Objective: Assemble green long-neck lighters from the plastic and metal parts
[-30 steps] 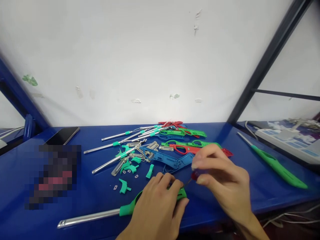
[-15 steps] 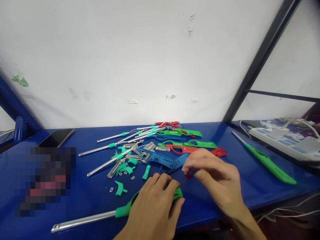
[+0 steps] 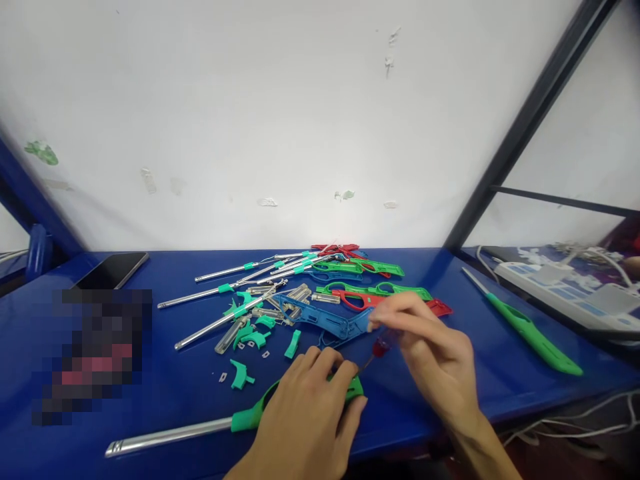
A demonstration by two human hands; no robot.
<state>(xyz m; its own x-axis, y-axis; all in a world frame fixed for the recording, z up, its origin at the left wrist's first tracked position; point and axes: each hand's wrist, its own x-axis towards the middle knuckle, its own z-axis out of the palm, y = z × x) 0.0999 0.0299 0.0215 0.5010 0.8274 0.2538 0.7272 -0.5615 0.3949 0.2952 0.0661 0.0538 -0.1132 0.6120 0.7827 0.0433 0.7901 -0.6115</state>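
Observation:
My left hand [image 3: 307, 413] is closed over the green handle of a long-nosed gas lighter [image 3: 175, 433], pressing it to the blue table; its metal tube points left and most of the handle is hidden. My right hand [image 3: 430, 353] grips a small screwdriver [image 3: 381, 347] with a red and clear handle. The screwdriver's thin shaft slants down to the lighter's handle by my left fingers, where the tip is hard to make out. Just beyond lie a blue handle shell [image 3: 325, 317], a loose turquoise trigger [image 3: 241, 375] and a curved turquoise piece [image 3: 293, 344].
Behind are several metal lighter tubes [image 3: 215, 327], clear fuel tanks [image 3: 230, 335], and green and red handle shells [image 3: 350, 300]. A whole green lighter [image 3: 535, 333] lies at right, near a white power strip [image 3: 555, 293]. A phone [image 3: 113, 270] rests at left beside a blurred-out patch.
My right fingers have shifted on the screwdriver, the index finger now straighter and more of the red handle showing. The left hand stays on the lighter. The camera view has tilted slightly.

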